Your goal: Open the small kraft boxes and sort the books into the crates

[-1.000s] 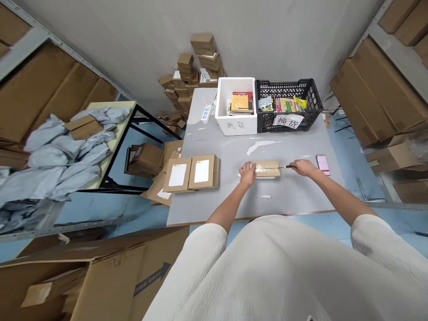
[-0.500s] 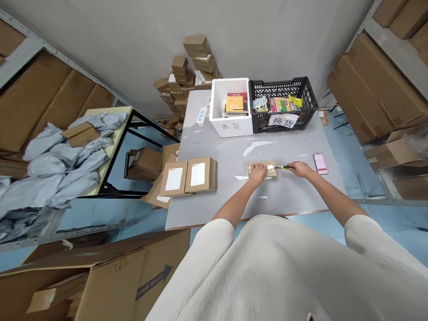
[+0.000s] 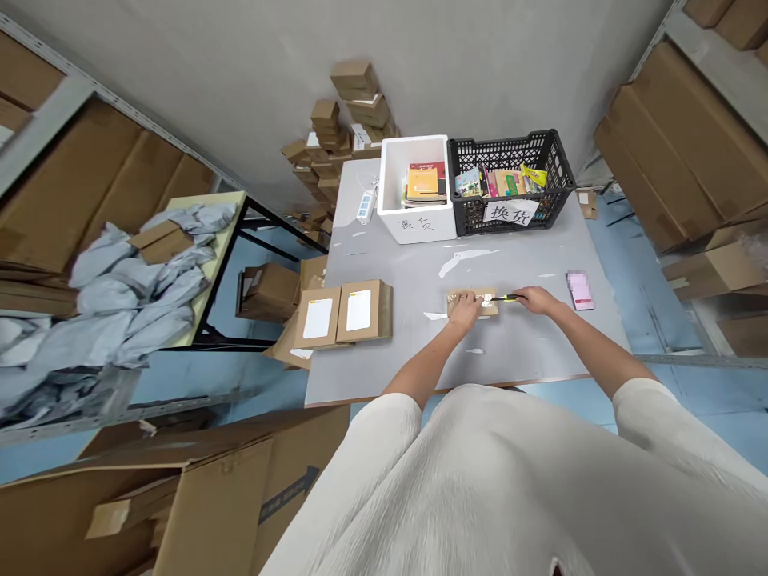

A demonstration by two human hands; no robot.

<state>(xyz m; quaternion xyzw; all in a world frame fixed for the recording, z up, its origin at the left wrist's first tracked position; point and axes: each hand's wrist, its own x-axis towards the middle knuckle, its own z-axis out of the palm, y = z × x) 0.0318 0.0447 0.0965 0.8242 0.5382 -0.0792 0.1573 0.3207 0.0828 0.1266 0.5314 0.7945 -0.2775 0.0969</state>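
A small cardboard box (image 3: 490, 308) with shiny tape lies flat on the grey table (image 3: 414, 352) in front of me. My left hand (image 3: 465, 310) is over its left part, fingers curled onto the top and holding it down. From the right, my right hand (image 3: 534, 301) grips a yellow-and-black box cutter (image 3: 510, 298). The cutter's blade points left and lies over the right part of the box, at the tape. Exactly how deep the blade sits cannot be made out.
Two labelled cardboard boxes (image 3: 363, 312) stand on the table's left side. A white foam bin (image 3: 420, 228) and a black crate (image 3: 513, 216), both with books, are at the back. A phone (image 3: 580, 290) lies right; a power strip (image 3: 366, 206) is back left.
The box cutter in my right hand has shifted slightly left over the small box. My left hand stays on the box. The whole view has turned a little.
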